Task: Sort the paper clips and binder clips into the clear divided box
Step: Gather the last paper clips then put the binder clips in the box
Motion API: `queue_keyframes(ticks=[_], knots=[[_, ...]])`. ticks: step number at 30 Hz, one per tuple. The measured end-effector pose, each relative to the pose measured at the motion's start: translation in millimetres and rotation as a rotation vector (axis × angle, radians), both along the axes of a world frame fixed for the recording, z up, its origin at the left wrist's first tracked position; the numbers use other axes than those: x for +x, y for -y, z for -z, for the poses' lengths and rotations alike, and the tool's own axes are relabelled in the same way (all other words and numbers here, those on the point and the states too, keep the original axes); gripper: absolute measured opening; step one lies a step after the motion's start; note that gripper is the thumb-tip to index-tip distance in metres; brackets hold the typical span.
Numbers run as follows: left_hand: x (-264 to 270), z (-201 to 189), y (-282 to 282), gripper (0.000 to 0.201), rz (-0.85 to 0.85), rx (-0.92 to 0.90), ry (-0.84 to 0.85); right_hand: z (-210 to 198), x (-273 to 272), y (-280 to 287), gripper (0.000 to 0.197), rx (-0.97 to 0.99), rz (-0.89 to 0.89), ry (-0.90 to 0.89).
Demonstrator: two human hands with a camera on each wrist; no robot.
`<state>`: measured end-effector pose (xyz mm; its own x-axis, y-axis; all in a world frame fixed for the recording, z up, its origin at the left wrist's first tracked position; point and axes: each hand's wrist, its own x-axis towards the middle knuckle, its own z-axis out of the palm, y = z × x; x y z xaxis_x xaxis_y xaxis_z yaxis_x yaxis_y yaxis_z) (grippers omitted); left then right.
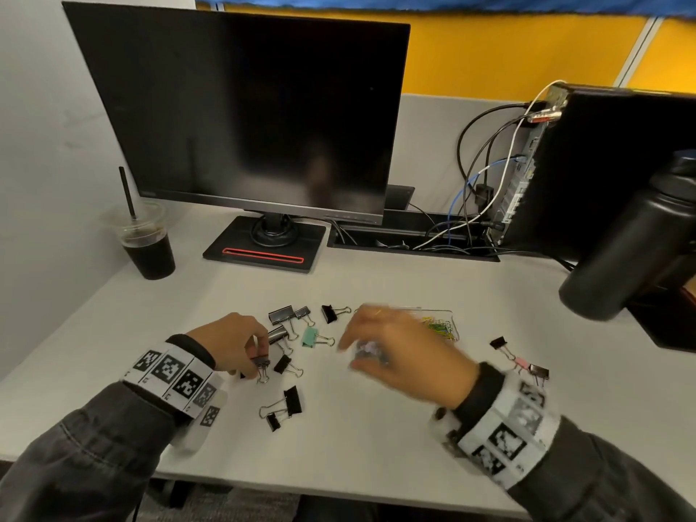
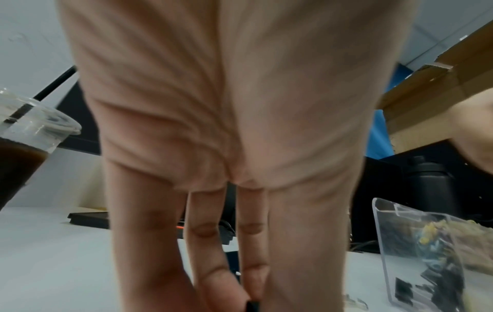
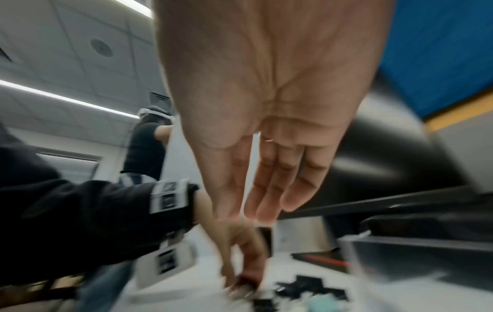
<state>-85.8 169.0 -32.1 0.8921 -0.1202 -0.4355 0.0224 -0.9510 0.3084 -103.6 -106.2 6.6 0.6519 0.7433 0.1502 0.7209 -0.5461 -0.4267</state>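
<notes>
My left hand (image 1: pixel 256 356) reaches down to the desk and pinches a small black binder clip (image 1: pixel 261 365) between thumb and fingers; the left wrist view shows a dark clip (image 2: pixel 252 306) at the fingertips. Motion blurs my right hand (image 1: pixel 361 344), which hovers above the desk with straight fingers (image 3: pixel 266 190) and holds nothing. Behind it lies the clear divided box (image 1: pixel 450 314), with coloured paper clips (image 1: pixel 440 327) inside. Several binder clips lie loose: a mint one (image 1: pixel 310 337), black ones (image 1: pixel 292 399), and a pink one (image 1: pixel 521 363) to the right.
A dark monitor (image 1: pixel 244 118) on its stand fills the back. An iced coffee cup (image 1: pixel 148 243) with a straw stands at back left. At the right are a black bottle (image 1: pixel 632 243), a computer case and a tangle of cables (image 1: pixel 478 190).
</notes>
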Motion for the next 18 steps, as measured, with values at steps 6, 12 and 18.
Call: queue_keyframes(ticks=[6, 12, 18], knots=[[1.6, -15.8, -11.2, 0.018, -0.031, -0.082, 0.107, 39.0, -29.5, -78.6, 0.034, -0.216, -0.334, -0.033], [0.6, -28.5, -17.4, 0.016, -0.065, -0.143, 0.174, 53.0, -20.8, -110.0, 0.029, -0.434, -0.386, 0.132], [0.2, -32.4, -13.9, 0.017, -0.03, -0.196, 0.229, 61.6, -15.1, -107.2, 0.017, -0.439, -0.372, 0.184]])
